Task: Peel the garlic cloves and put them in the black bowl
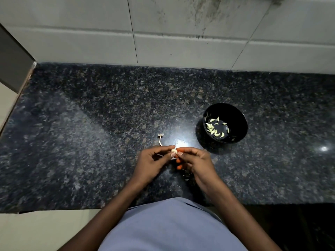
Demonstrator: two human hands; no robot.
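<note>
A small pale garlic clove (pixel 174 150) is pinched between the fingertips of both hands above the dark granite counter. My left hand (pixel 154 163) holds it from the left with thumb and forefinger. My right hand (pixel 195 161) pinches it from the right, its other fingers curled below. The black bowl (pixel 235 113) stands to the upper right of my hands and holds several peeled cloves (pixel 215 128).
A dry garlic stem with its root end (pixel 160 138) lies on the counter (pixel 90 133) just beyond my left hand. Bits of peel (pixel 185 176) lie under my right wrist. A tiled wall (pixel 181 33) backs the counter; the front edge runs near my body.
</note>
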